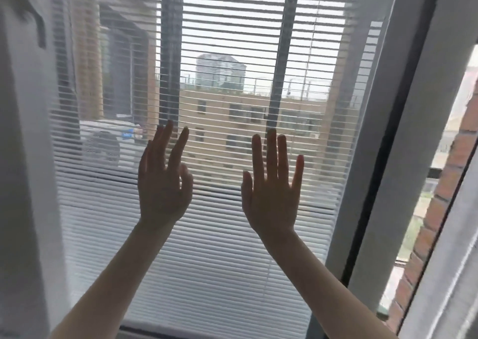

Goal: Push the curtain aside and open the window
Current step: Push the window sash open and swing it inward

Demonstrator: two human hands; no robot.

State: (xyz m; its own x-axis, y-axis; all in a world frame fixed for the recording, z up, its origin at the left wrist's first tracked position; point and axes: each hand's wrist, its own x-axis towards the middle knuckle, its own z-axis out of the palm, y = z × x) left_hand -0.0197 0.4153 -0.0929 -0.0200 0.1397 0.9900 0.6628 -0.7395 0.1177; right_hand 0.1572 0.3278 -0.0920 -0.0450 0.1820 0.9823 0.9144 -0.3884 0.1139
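Observation:
A window pane with white horizontal blinds behind the glass fills the middle of the view. My left hand is raised in front of it, fingers apart and pointing up, holding nothing. My right hand is raised beside it, palm toward the glass, fingers spread, empty. Whether either palm touches the glass I cannot tell. A white sheer curtain hangs bunched at the far left, beside the pane. The grey window frame runs slanted down the right side, with a gap to the outside beyond it.
A dark window handle shows at the upper left through the curtain. To the right of the frame a red brick wall is seen outdoors. Beige buildings lie beyond the blinds.

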